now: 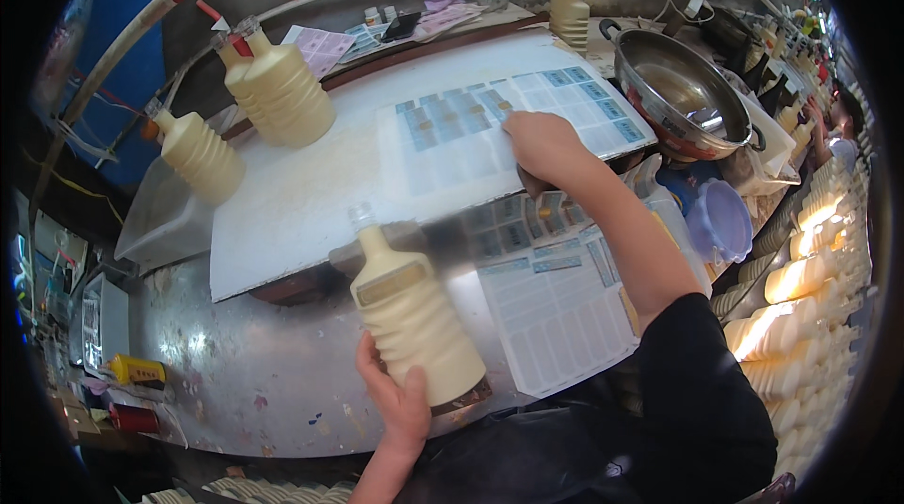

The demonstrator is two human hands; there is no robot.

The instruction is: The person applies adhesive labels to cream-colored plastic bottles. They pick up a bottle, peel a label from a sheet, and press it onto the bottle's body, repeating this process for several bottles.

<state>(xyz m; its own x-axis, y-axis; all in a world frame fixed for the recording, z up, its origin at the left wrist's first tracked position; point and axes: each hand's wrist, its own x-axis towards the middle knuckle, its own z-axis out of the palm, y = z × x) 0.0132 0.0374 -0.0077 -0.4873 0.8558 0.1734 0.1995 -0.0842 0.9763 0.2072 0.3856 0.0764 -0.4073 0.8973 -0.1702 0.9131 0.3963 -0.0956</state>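
Observation:
A cream-coloured bottle (419, 325) with a ribbed body and narrow clear neck stands tilted near me, a rectangular label on its shoulder. My left hand (400, 400) is wrapped around its lower side, thumb across the front. Over the white board (311, 184), my right hand (548, 148) is closed, fingertips at the edge of a blue-and-grey label sheet (565, 118). Something dark shows beneath its palm, but its kind is hidden. Closer to me, a second label sheet (556, 334) hangs over the metal table (254, 363).
More cream bottles (282, 94) stand on the board's far left, another (569, 19) at the back. A wide metal pan (683, 94) and a purple basin (718, 221) are at right, beside rows of bottles (782, 334). A yellow container (138, 370) lies at left.

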